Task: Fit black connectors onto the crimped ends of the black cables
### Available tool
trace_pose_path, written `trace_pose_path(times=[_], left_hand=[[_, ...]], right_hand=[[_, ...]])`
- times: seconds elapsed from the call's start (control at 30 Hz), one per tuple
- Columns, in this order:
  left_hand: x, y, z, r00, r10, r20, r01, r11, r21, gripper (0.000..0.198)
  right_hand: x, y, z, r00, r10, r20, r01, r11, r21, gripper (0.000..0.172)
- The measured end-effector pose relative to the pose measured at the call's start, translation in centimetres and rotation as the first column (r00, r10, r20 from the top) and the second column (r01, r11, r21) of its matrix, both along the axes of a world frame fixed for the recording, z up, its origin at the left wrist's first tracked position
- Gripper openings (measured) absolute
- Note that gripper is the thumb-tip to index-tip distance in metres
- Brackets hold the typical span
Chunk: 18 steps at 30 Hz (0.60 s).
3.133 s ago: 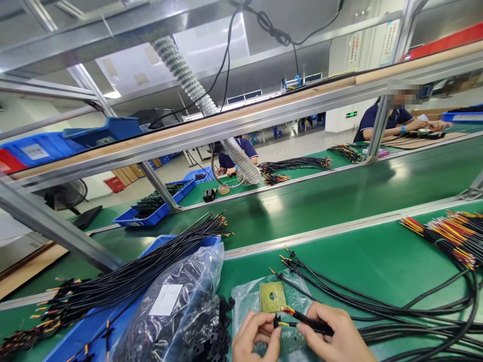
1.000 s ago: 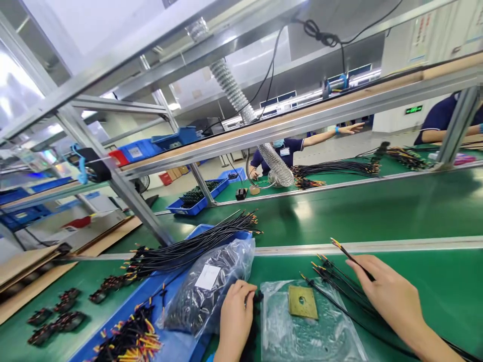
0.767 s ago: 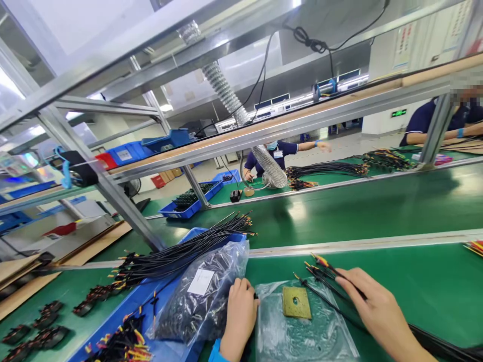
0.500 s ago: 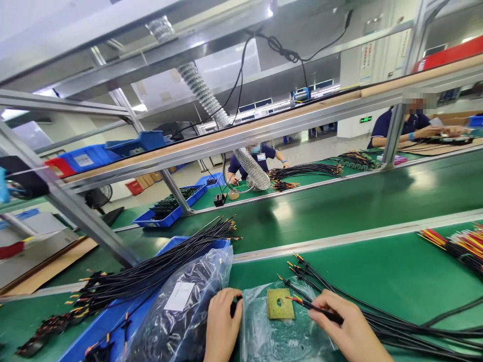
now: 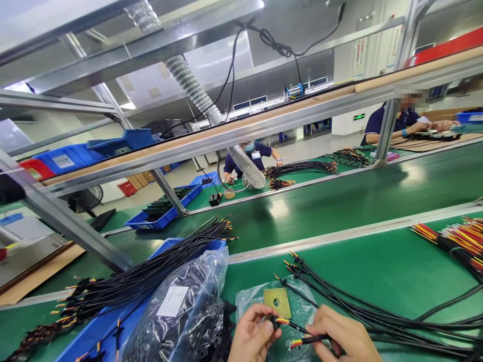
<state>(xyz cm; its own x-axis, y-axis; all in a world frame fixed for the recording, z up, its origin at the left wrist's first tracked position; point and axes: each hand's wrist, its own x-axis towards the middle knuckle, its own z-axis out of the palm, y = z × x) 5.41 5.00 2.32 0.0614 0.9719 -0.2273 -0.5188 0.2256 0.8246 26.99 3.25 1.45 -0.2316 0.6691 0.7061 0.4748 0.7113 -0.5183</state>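
My left hand pinches a small black part at the stripped red, yellow and white wire ends of a black cable. To its right, my right hand is closed on black cables, whose coloured wire ends point left. Just behind my hands lies a yellow sponge with a hole, on a clear plastic bag. More black cables run from behind the sponge toward the lower right.
At left, a blue bin holds black cables and a filled plastic bag. Wires with red and yellow ends lie at right. A metal frame crosses above. Two people work across the bench.
My left hand has moved right from beside the plastic bag and now meets the cable end with a black part. My right hand still holds cable, and the view has shifted slightly.
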Motion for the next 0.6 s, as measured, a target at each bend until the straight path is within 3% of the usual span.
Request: trace_pose_path(times=[0.07,0.13,0.2,0.27,0.33,0.47,0.6], left_hand=[[-0.2,0.1,-0.3,0.999,-0.005,-0.035,0.007,0.998,0.066,0.036],[-0.4,0.3,-0.7,0.989,0.021,-0.147,0.012,0.976,0.216,0.03],[-0.4,0.3,-1.0,0.959,0.047,-0.278,0.063,0.926,0.372,0.024],[-0.2,0.1,-1.3,0.94,0.026,-0.34,0.134,0.889,0.438,0.02],[0.0,-0.2,-1.6,0.955,-0.031,-0.296,0.153,0.904,0.4,0.023],[0.2,-0.4,-2.2,0.992,-0.016,-0.123,0.04,0.979,0.201,0.051],[0.3,-0.5,-2.4,0.979,-0.126,-0.157,0.131,0.991,0.024,0.042]], right_hand=[[0.0,0.0,-0.1,0.994,-0.037,0.101,0.029,0.997,0.076,0.02],[0.1,0.0,-0.4,0.977,-0.065,0.201,0.042,0.992,0.117,0.021],[0.0,0.0,-0.7,0.965,-0.059,0.256,0.033,0.994,0.102,0.024],[-0.1,0.0,-1.0,0.968,-0.024,0.251,0.01,0.998,0.057,0.024],[-0.3,0.0,-1.1,0.976,-0.004,0.216,-0.002,1.0,0.027,0.023],[-0.2,-0.1,-1.3,0.978,-0.031,0.207,0.017,0.998,0.065,0.023],[0.0,-0.1,-1.7,0.964,-0.039,0.264,0.006,0.992,0.126,0.024]])
